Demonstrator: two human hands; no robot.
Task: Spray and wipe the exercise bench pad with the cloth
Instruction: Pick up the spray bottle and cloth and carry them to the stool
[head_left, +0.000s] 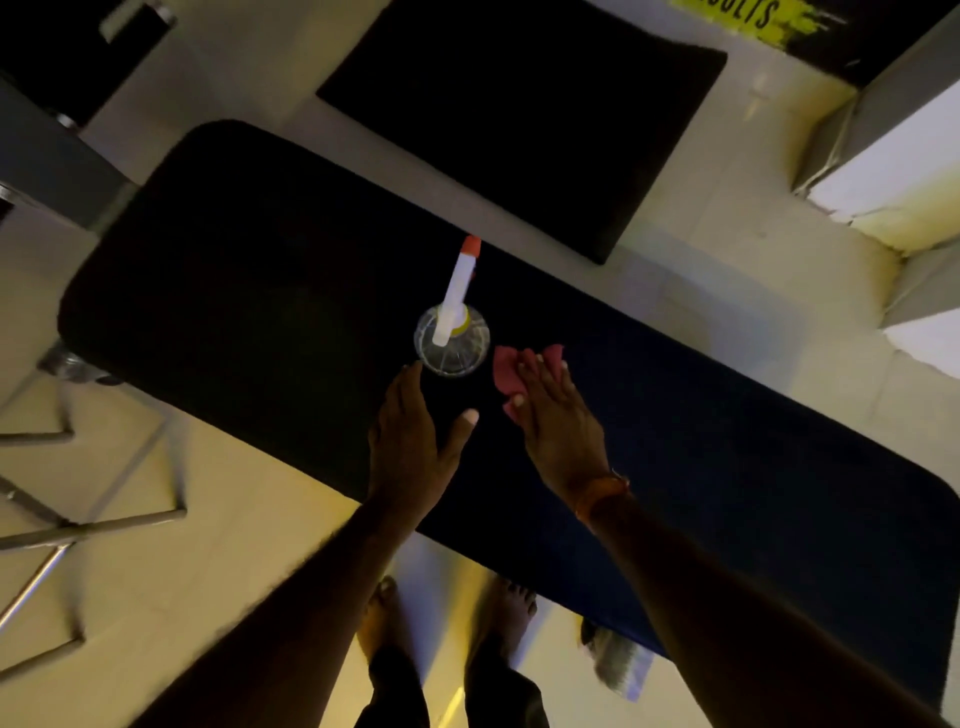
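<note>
Dim pale floor (234, 545), black mat (519, 119)

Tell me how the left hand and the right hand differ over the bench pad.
The left hand reaches beside the spray bottle, holding nothing; the right hand lies flat on the pink cloth, pressing it to the bench pad. The right wrist wears an orange band; the left wrist is bare. Both hands have straight fingers.

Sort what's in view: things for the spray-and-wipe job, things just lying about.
For the job: long black bench pad; clear plastic spray bottle with white trigger and orange nozzle, standing on it; pink cloth under the right hand; left hand beside the bottle.

Lying about: square black pad beyond; grey metal frame tubes.
</note>
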